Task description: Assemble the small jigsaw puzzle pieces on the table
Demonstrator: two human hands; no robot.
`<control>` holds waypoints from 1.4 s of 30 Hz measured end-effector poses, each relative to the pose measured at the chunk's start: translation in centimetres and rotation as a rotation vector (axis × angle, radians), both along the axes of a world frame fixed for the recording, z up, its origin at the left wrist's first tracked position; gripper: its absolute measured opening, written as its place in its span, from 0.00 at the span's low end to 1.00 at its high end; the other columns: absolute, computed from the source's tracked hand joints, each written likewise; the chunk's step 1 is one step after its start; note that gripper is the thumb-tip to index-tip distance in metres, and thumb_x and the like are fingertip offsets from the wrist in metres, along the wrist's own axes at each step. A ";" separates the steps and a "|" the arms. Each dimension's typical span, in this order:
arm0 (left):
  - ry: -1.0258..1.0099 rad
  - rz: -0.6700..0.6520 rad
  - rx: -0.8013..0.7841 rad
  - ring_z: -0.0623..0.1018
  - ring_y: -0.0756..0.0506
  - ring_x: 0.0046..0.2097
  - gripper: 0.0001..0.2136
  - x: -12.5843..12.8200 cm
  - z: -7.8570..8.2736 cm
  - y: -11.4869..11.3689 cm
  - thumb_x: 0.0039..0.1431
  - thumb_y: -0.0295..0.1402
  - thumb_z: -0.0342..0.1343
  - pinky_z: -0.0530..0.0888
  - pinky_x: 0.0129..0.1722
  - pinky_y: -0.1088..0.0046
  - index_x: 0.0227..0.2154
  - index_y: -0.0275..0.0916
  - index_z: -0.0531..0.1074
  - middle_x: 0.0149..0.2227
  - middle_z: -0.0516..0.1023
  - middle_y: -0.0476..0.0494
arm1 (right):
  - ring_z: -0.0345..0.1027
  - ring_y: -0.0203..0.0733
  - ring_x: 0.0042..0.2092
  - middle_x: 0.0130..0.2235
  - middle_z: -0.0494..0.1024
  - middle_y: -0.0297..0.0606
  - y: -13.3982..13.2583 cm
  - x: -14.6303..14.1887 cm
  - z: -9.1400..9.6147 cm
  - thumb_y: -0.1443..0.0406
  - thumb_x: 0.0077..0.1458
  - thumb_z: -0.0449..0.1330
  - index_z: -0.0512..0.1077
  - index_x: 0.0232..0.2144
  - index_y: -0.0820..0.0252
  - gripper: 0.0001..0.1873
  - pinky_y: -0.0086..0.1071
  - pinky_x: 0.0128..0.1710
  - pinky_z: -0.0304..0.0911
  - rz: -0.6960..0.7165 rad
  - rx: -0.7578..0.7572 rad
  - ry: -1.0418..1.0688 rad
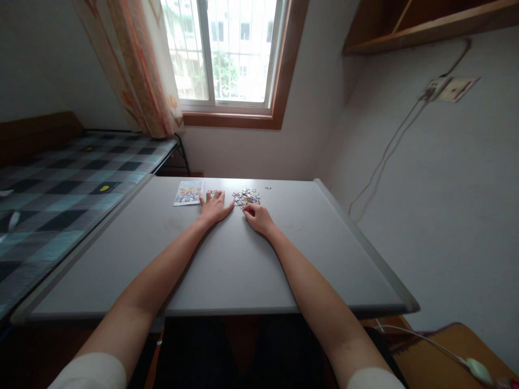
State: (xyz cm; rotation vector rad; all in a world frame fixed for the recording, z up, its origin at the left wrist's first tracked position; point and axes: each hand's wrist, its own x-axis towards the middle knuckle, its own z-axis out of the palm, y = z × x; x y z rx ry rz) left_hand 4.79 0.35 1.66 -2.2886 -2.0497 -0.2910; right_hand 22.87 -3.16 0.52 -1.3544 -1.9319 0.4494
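Note:
A small heap of loose jigsaw pieces (246, 197) lies on the far middle of a grey table (243, 265). A colourful printed picture card (188, 193) lies flat to the left of the heap. My left hand (215, 207) rests flat on the table with its fingers spread, between the card and the heap, holding nothing. My right hand (258, 216) sits just in front of the heap with its fingers curled in, fingertips at the nearest pieces; what they pinch is too small to make out.
A bed with a checked blue-black cover (60, 189) runs along the table's left edge. A window (227, 54) with a patterned curtain (138, 65) is behind. A white wall with cables (385, 156) borders the right. A wooden stool (446, 351) stands at lower right.

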 end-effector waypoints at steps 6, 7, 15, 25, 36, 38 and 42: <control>-0.005 -0.007 0.016 0.49 0.32 0.63 0.33 -0.2 -0.3 0.3 0.58 0.56 0.32 0.44 0.59 0.43 0.60 0.42 0.58 0.62 0.57 0.39 | 0.68 0.37 0.33 0.31 0.77 0.34 0.2 0.0 -0.2 0.67 0.51 0.56 0.75 0.32 0.57 0.08 0.28 0.36 0.61 0.001 0.010 0.000; -0.008 -0.006 0.016 0.49 0.32 0.63 0.34 -0.2 -0.4 0.3 0.58 0.56 0.32 0.44 0.59 0.43 0.60 0.42 0.57 0.62 0.57 0.39 | 0.68 0.36 0.33 0.31 0.77 0.34 0.2 0.0 -0.2 0.67 0.51 0.56 0.75 0.32 0.57 0.08 0.28 0.36 0.61 0.003 0.011 0.001; -0.005 -0.003 -0.017 0.48 0.32 0.64 0.34 -0.2 -0.1 0.3 0.58 0.56 0.32 0.46 0.59 0.43 0.61 0.43 0.56 0.63 0.56 0.40 | 0.67 0.37 0.33 0.32 0.77 0.35 0.0 0.0 0.1 0.67 0.51 0.55 0.75 0.32 0.57 0.08 0.29 0.36 0.61 0.007 0.005 -0.003; 0.013 0.010 0.003 0.49 0.32 0.64 0.34 -0.2 -0.5 0.5 0.58 0.56 0.33 0.49 0.59 0.45 0.61 0.42 0.56 0.63 0.56 0.40 | 0.68 0.36 0.33 0.32 0.77 0.35 0.0 -0.1 0.0 0.67 0.51 0.55 0.75 0.33 0.58 0.09 0.28 0.36 0.61 0.004 -0.003 -0.011; 0.010 0.019 0.158 0.65 0.35 0.55 0.25 0.1 0.7 -1.5 0.59 0.46 0.43 0.60 0.53 0.57 0.56 0.39 0.63 0.54 0.67 0.34 | 0.68 0.36 0.34 0.33 0.78 0.35 -0.1 -0.1 0.3 0.67 0.52 0.56 0.75 0.33 0.58 0.08 0.28 0.37 0.61 0.009 -0.011 -0.017; -0.001 0.023 0.114 0.70 0.36 0.50 0.24 0.0 0.7 -1.5 0.60 0.43 0.42 0.65 0.48 0.60 0.55 0.38 0.64 0.48 0.72 0.34 | 0.68 0.36 0.34 0.33 0.78 0.35 -0.2 -0.1 0.3 0.67 0.52 0.55 0.75 0.32 0.58 0.08 0.28 0.37 0.61 0.010 -0.013 -0.017; -0.012 0.049 0.017 0.75 0.38 0.42 0.24 -0.1 0.6 -1.2 0.60 0.44 0.40 0.68 0.40 0.65 0.56 0.38 0.63 0.41 0.76 0.36 | 0.68 0.36 0.33 0.33 0.77 0.35 -0.2 -0.1 0.3 0.67 0.52 0.56 0.75 0.32 0.58 0.08 0.28 0.36 0.60 0.009 -0.010 -0.012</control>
